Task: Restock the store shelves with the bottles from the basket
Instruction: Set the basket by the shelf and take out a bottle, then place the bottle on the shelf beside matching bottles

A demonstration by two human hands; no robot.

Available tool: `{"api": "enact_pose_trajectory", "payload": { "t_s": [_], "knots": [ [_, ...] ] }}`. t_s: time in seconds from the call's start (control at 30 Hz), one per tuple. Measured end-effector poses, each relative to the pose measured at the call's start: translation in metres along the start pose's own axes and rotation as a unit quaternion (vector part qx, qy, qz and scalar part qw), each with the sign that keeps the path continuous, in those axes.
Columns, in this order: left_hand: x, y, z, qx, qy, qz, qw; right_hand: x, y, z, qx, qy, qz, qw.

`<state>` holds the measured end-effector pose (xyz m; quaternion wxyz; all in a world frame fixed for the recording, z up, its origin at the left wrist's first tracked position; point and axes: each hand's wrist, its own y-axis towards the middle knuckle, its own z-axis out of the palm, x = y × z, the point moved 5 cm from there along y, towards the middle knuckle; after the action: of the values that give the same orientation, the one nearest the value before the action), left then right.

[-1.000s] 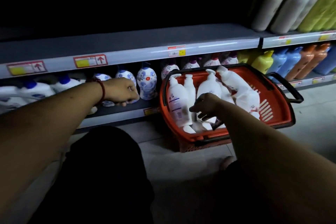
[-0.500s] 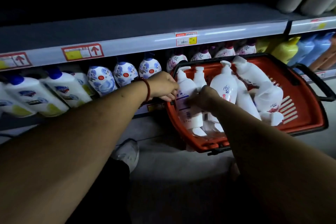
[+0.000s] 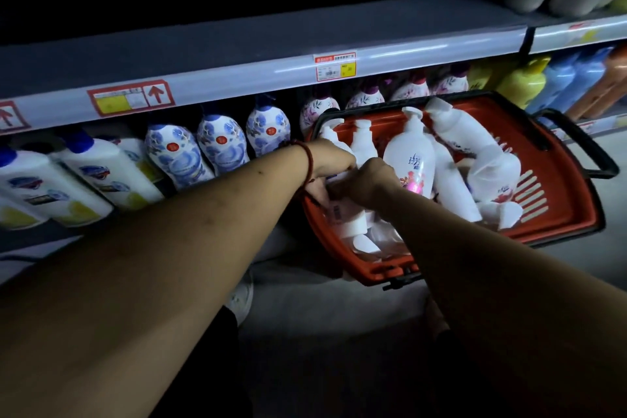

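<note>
Pump bottle (image 3: 349, 222), white, stood at the left end of the red basket (image 3: 573, 214), among further white bottles (image 3: 412, 159) inside it, some upright, some lying. Left hand (image 3: 330, 163), with a red bracelet (image 3: 307, 159) at the wrist, curled over its shoulder; right hand (image 3: 369, 183) wrapped its body just beside; both were clamped on the one item, seemingly touching each other. Handling advice: lift straight up clear of the basket rim, without toppling the neighbours, then carry it left of the basket to the lower shelf. Obstacles: blue-and-white bottles (image 3: 220, 142) filled the row left of the basket; floral bottles (image 3: 365, 99) stood behind it; the upper shelf edge (image 3: 237, 81) overhung both, so headroom looked tight. Black handle (image 3: 585, 153) stuck out at the basket's right. Free shelf slot: none visible
</note>
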<state>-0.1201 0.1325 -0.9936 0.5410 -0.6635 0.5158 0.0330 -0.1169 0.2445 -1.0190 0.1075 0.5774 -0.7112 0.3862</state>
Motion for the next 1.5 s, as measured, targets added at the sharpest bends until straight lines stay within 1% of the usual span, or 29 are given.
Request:
{"api": "enact_pose_trajectory", "payload": {
  "t_s": [0.03, 0.07, 0.13, 0.2, 0.23, 0.3, 0.37, 0.4, 0.47, 0.53, 0.6, 0.67, 0.77, 0.83, 0.9, 0.97, 1.07, 1.2, 1.33, 1.4, 1.5],
  "knots": [
    [0.0, -0.002, 0.005, 0.011, 0.006, -0.005, 1.0, -0.002, -0.001, 0.002, 0.016, 0.024, 0.0, 1.0],
    [0.0, -0.001, 0.007, 0.013, -0.014, -0.006, 1.0, -0.005, -0.003, 0.003, 0.039, 0.043, 0.001, 0.998],
    [0.0, -0.003, 0.016, -0.002, -0.1, -0.011, 0.995, -0.011, -0.005, -0.001, 0.08, 0.094, 0.002, 0.992],
    [-0.002, -0.005, 0.023, -0.062, -0.165, -0.004, 0.984, -0.018, -0.012, -0.009, 0.118, 0.134, 0.01, 0.984],
    [-0.001, -0.006, 0.024, -0.1, -0.175, -0.001, 0.979, -0.022, -0.015, -0.012, 0.14, 0.143, 0.015, 0.98],
    [0.001, -0.009, 0.031, -0.145, -0.155, 0.001, 0.977, -0.028, -0.019, -0.015, 0.194, 0.155, 0.02, 0.968],
    [0.006, -0.011, 0.038, -0.193, -0.113, -0.009, 0.975, -0.031, -0.024, -0.018, 0.228, 0.133, 0.017, 0.964],
    [0.009, -0.009, 0.042, -0.213, -0.095, -0.014, 0.972, -0.033, -0.026, -0.021, 0.238, 0.128, 0.013, 0.963],
    [0.009, -0.013, 0.052, -0.242, -0.099, -0.01, 0.965, -0.038, -0.029, -0.024, 0.248, 0.149, 0.014, 0.957],
    [0.01, -0.016, 0.06, -0.247, -0.134, -0.006, 0.96, -0.042, -0.031, -0.028, 0.236, 0.168, 0.016, 0.957],
    [0.013, -0.015, 0.059, -0.266, -0.178, 0.001, 0.947, -0.045, -0.03, -0.032, 0.214, 0.184, 0.014, 0.959],
    [0.017, -0.015, 0.056, -0.256, -0.191, 0.004, 0.947, -0.049, -0.028, -0.035, 0.196, 0.182, 0.017, 0.963],
    [0.024, -0.013, 0.048, -0.24, -0.203, 0.006, 0.949, -0.054, -0.032, -0.04, 0.195, 0.177, 0.024, 0.964],
    [0.028, -0.012, 0.043, -0.234, -0.261, 0.039, 0.936, -0.053, -0.033, -0.045, 0.188, 0.194, 0.023, 0.963],
    [0.026, -0.022, 0.038, -0.191, -0.334, 0.066, 0.921, -0.047, -0.034, -0.053, 0.172, 0.235, 0.014, 0.957],
    [0.021, -0.035, 0.03, -0.144, -0.384, 0.104, 0.906, -0.038, -0.035, -0.058, 0.165, 0.288, 0.003, 0.943],
    [0.017, -0.053, 0.011, -0.078, -0.423, 0.164, 0.888, -0.022, -0.041, -0.061, 0.196, 0.346, -0.01, 0.917],
    [0.021, -0.075, -0.019, -0.023, -0.438, 0.209, 0.874, 0.009, -0.052, -0.063, 0.245, 0.381, -0.089, 0.887],
    [0.021, -0.1, -0.051, -0.015, -0.443, 0.261, 0.857, 0.045, -0.059, -0.062, 0.224, 0.405, -0.155, 0.873],
    [0.022, -0.111, -0.067, -0.05, -0.424, 0.266, 0.864, 0.059, -0.062, -0.063, 0.207, 0.41, -0.176, 0.871],
    [0.027, -0.121, -0.084, -0.128, -0.392, 0.263, 0.872, 0.077, -0.07, -0.067, 0.183, 0.418, -0.207, 0.865]
  ]
}}
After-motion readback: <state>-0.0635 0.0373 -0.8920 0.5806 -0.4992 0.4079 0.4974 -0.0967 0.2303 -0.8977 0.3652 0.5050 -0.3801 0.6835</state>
